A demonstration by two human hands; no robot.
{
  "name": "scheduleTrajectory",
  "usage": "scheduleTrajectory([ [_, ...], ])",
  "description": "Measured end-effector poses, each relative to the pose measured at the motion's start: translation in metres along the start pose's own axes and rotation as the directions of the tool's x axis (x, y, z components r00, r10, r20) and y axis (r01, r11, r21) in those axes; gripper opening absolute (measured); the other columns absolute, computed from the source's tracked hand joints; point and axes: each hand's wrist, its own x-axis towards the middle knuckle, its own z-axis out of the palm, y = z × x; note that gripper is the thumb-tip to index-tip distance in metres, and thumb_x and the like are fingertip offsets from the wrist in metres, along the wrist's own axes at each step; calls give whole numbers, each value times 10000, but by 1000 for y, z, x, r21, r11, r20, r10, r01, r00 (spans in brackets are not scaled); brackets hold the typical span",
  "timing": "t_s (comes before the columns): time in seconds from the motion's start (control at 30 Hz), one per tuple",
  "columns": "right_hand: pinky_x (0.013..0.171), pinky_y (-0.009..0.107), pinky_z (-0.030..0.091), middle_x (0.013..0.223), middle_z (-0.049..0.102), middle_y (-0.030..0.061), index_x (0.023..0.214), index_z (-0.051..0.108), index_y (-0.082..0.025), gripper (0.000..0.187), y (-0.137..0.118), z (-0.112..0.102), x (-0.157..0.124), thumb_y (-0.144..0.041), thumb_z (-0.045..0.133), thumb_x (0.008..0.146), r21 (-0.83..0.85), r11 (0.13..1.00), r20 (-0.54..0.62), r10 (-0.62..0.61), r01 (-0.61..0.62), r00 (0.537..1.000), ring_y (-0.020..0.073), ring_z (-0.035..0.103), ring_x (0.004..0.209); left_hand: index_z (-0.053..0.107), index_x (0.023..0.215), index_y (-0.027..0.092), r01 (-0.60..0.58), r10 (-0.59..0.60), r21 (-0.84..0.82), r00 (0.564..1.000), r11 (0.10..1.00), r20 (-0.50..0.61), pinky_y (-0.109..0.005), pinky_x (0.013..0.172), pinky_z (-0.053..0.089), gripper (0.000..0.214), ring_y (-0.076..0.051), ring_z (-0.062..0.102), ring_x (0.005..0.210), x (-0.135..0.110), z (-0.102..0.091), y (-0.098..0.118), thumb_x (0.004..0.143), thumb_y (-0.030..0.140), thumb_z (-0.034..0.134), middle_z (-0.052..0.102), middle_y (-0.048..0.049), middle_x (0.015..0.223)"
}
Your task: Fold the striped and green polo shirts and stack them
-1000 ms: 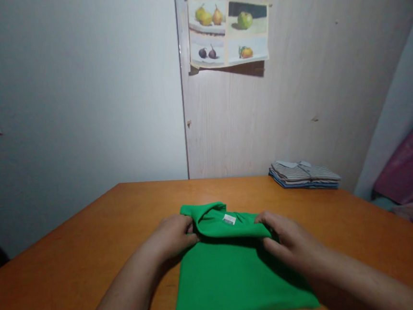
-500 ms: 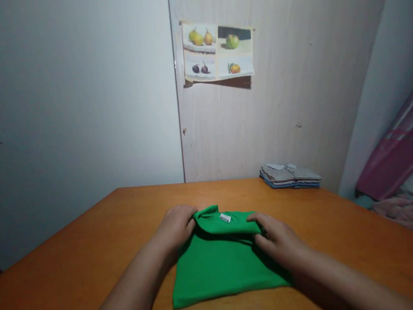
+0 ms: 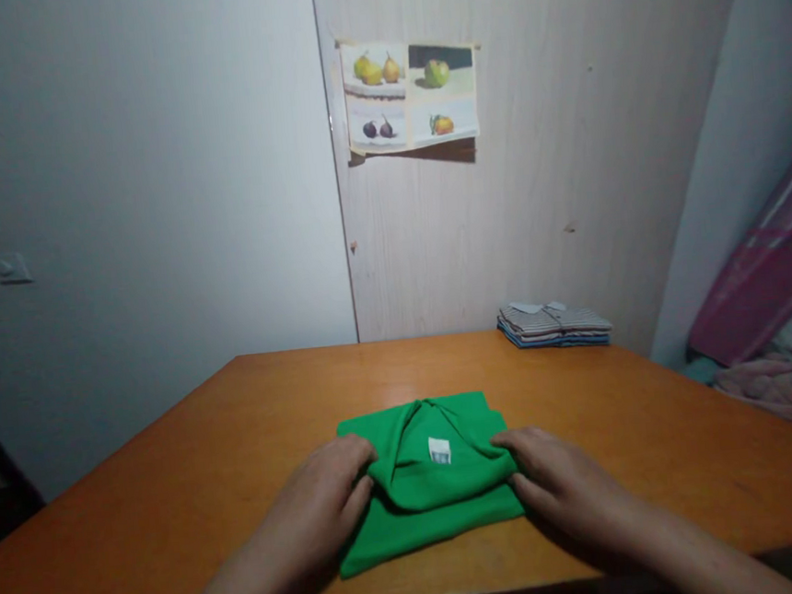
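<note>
A green T-shirt (image 3: 430, 525) lies partly folded on the orange-brown table, its collar area turned toward me. Inside the neckline shows a white label (image 3: 440, 450). My left hand (image 3: 343, 486) pinches the folded layer at its left side, thumb below and fingers above. At the right side of the same fold, my right hand (image 3: 550, 473) grips the cloth between thumb and fingers. The fold hangs loosely between both hands over the lower layer. My fingertips are partly hidden by the cloth.
Several folded garments (image 3: 555, 325) form a stack at the table's (image 3: 178, 501) far right corner. Behind the table, a sheet of fruit pictures (image 3: 410, 95) hangs on a pale panel. Pink fabric (image 3: 750, 303) and a rumpled blanket (image 3: 785, 388) lie off to the right.
Both hands have come toward me, drawing the collar part of the T-shirt over the lower part. The label now lies nearer the near hem, and more cloth shows behind the neckline.
</note>
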Motion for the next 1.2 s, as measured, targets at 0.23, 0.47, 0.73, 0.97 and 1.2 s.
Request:
scheduleTrajectory([
  [0.23, 984, 428, 458, 1227, 659, 124, 1340, 592, -206, 479, -14, -3, 0, -255, 587, 864, -25, 1000, 40, -2, 3, 999, 266, 591, 1128, 586, 949, 218, 14, -10, 99, 999, 995, -37, -368, 836, 477, 130, -242, 592, 950, -16, 28, -2, 943, 256, 463, 637, -74, 983],
  [0.47, 1062, 443, 407, 1370, 599, 114, 1352, 602, -224, 493, -34, -8, 7, -252, 590, 860, -55, 993, 96, -101, 106, 990, 269, 552, 1218, 576, 1261, 258, -52, 72, 122, 984, 991, -162, -541, 1097, 399, 376, -312, 586, 1205, -34, 44, -4, 936, 446, 561, 659, -114, 1283],
  [0.73, 805, 358, 438, 978, 662, 101, 932, 677, -196, 164, -43, -6, 4, -293, 549, 899, -218, 976, 140, 4, 27, 990, 253, 601, 934, 599, 1312, 314, -99, 127, 198, 983, 975, -131, -577, 1202, 243, 400, -292, 551, 1294, -37, 42, -16, 912, 310, 569, 646, -66, 1370],
  [0.97, 740, 339, 407, 922, 704, 93, 900, 666, -205, 240, -95, 11, 2, -389, 518, 947, -176, 984, 139, 50, -25, 989, 256, 641, 870, 668, 1028, 228, 212, -153, 348, 970, 913, -188, -421, 908, 441, 209, -302, 610, 1084, 27, 21, -11, 909, 332, 531, 674, -131, 1139],
  [1.2, 822, 315, 472, 1044, 757, 55, 1210, 682, -277, 315, -103, 5, 22, -385, 551, 945, 173, 985, 76, 1, -14, 997, 232, 682, 965, 566, 1218, 246, 387, -375, 41, 911, 921, -174, -318, 747, 455, 323, -267, 705, 959, 34, 42, -13, 986, 384, 390, 745, -115, 1076],
])
